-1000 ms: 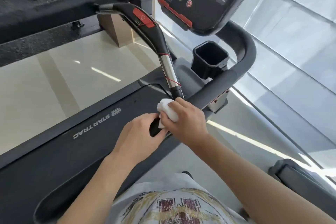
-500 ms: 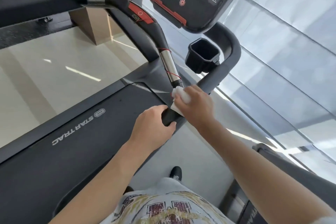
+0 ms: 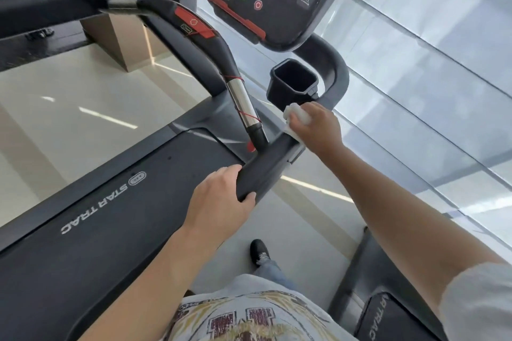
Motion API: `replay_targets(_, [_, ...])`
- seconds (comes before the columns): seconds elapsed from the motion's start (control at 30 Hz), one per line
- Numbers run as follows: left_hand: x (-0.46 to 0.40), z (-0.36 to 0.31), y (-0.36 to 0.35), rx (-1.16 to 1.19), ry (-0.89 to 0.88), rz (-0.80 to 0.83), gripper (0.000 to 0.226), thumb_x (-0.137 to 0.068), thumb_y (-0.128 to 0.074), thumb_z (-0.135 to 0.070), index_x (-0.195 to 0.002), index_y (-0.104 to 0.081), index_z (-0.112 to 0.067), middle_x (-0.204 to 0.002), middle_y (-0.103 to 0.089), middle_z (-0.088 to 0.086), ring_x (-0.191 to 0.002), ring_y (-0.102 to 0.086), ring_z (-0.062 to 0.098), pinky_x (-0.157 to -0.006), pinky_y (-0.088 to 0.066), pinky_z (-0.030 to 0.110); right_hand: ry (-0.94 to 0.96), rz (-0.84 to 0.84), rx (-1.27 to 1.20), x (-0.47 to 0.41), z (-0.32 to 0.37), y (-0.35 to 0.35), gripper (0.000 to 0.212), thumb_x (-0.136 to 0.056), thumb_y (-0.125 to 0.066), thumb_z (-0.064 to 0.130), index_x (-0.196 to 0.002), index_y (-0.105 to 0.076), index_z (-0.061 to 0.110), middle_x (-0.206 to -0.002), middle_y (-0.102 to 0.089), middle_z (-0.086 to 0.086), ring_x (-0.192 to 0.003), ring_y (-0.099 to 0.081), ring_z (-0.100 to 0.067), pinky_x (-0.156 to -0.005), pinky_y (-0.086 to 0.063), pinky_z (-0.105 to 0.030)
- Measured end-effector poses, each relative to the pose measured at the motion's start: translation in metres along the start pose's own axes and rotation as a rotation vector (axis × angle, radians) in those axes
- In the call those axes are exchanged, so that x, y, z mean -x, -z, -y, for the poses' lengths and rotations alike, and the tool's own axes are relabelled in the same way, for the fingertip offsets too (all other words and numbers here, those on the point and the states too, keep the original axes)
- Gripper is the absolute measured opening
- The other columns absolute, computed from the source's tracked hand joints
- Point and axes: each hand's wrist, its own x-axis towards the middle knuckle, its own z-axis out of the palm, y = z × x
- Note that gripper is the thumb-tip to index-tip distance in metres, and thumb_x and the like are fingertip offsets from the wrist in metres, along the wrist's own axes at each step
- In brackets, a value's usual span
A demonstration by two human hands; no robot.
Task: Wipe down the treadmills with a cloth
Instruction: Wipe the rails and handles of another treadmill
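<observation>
Right hand [image 3: 314, 126] clutches crumpled white cloth [image 3: 297, 116], pressed on black padded treadmill side rail [image 3: 266, 169] just below black cup holder [image 3: 293, 81], 1 o'clock of centre. Left hand [image 3: 219, 202] grips rail end, 6 o'clock of cloth.

Light: we see bright, even daylight, strongest from the glass wall [image 3: 432, 69] at 2 o'clock.
Glare: white streaks on the floor [image 3: 91, 108] at 9 o'clock; sheen on the chrome bar [image 3: 242, 102].
Shadows: soft and faint.
Blur: top-left rail [image 3: 55, 0] smeared.
Distortion: we note wide-angle bending at the edges.
</observation>
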Motion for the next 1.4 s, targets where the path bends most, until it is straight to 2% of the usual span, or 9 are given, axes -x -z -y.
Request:
replay_targets(0.13, [-0.007,-0.001,0.003,0.094,0.084,0.011,0.039,-0.091,-0.074,-0.041,-0.124,-0.064,-0.025,-0.111,-0.067,-0.01,-0.101,-0.063,0.014,-0.088,-0.053,0.031,0.057,0.015,0.007,0.02,0.013,-0.005,0.037,-0.091,-0.059,0.051,-0.072,-0.046,0.023,-0.078,-0.051,0.006,-0.068,-0.051,-0.02,-0.063,-0.041,-0.036])
replay_targets(0.27, [-0.025,-0.011,0.002,0.193,0.162,0.061,0.032,-0.087,-0.077,-0.044,-0.115,-0.067,-0.033,-0.106,-0.068,-0.016,-0.096,-0.066,0.008,-0.086,-0.057,0.036,0.281,0.063,-0.105,0.067,0.037,-0.021,0.034,-0.091,-0.06,0.049,-0.078,-0.055,0.019,-0.078,-0.047,0.011,-0.067,-0.049,-0.016,-0.057,-0.044,-0.035])
replay_targets(0.37, [-0.041,-0.021,-0.001,0.187,0.19,0.127,0.024,-0.086,-0.075,-0.049,-0.101,-0.065,-0.034,-0.097,-0.068,-0.014,-0.09,-0.066,0.007,-0.08,-0.058,0.038,0.497,0.073,-0.163,0.069,0.032,-0.023,0.032,-0.089,-0.067,0.044,-0.076,-0.055,0.018,-0.077,-0.039,0.014,-0.064,-0.039,-0.01,-0.052,-0.036,-0.028])
replay_targets(0.5, [-0.063,-0.032,-0.007,0.146,0.231,0.17,0.035,-0.082,-0.076,-0.057,-0.107,-0.061,-0.038,-0.103,-0.066,-0.019,-0.094,-0.064,0.003,-0.084,-0.057,0.033,0.75,0.036,-0.226,0.023,0.01,-0.023,0.031,-0.088,-0.071,0.038,-0.073,-0.06,0.012,-0.07,-0.045,0.007,-0.061,-0.042,-0.013,-0.053,-0.031,-0.023])
replay_targets(0.67, [-0.085,-0.039,-0.016,0.131,0.277,0.19,0.045,-0.08,-0.077,-0.066,-0.117,-0.065,-0.043,-0.108,-0.067,-0.023,-0.1,-0.064,-0.002,-0.089,-0.056,0.03,0.828,0.109,-0.288,-0.013,-0.002,-0.027,0.03,-0.091,-0.068,0.042,-0.08,-0.066,0.014,-0.072,-0.048,0.006,-0.06,-0.046,-0.014,-0.049,-0.039,-0.027])
replay_targets(0.8, [-0.108,-0.038,-0.01,0.168,0.315,0.086,0.04,-0.083,-0.074,-0.066,-0.119,-0.07,-0.047,-0.108,-0.071,-0.03,-0.099,-0.064,-0.01,-0.092,-0.056,0.028,0.776,0.176,-0.298,-0.044,-0.016,-0.026,0.027,-0.09,-0.07,0.044,-0.086,-0.071,0.018,-0.077,-0.054,0.009,-0.061,-0.051,-0.015,-0.051,-0.048,-0.033])
replay_targets(0.97, [-0.148,-0.017,0.012,0.056,0.359,-0.162,0.022,-0.09,-0.08,-0.039,-0.111,-0.075,-0.039,-0.096,-0.072,-0.022,-0.09,-0.067,-0.004,-0.087,-0.057,0.031,0.713,0.153,-0.329,-0.093,-0.014,-0.016,0.032,-0.089,-0.065,0.052,-0.091,-0.073,0.021,-0.079,-0.059,0.011,-0.063,-0.057,-0.014,-0.055,-0.049,-0.031])
replay_targets(1.2, [-0.169,0.012,0.016,0.084,0.349,-0.33,0.014,-0.092,-0.077,-0.023,-0.104,-0.077,-0.032,-0.09,-0.071,-0.02,-0.083,-0.064,-0.004,-0.076,-0.052,0.022,1.129,0.243,-0.277,-0.081,0.019,-0.037,0.031,-0.089,-0.076,0.045,-0.106,-0.07,0.019,-0.091,-0.061,0.007,-0.073,-0.062,-0.018,-0.053,-0.044,-0.029])
replay_targets(1.4, [-0.175,0.016,0.012,0.106,0.299,-0.317,0.02,-0.094,-0.072,-0.019,-0.104,-0.072,-0.037,-0.091,-0.07,-0.02,-0.081,-0.064,-0.002,-0.072,-0.052,0.025,1.141,0.234,-0.309,-0.119,0.046,-0.071,0.036,-0.095,-0.068,0.046,-0.112,-0.068,0.015,-0.099,-0.064,0.003,-0.073,-0.065,-0.021,-0.052,-0.051,-0.034])
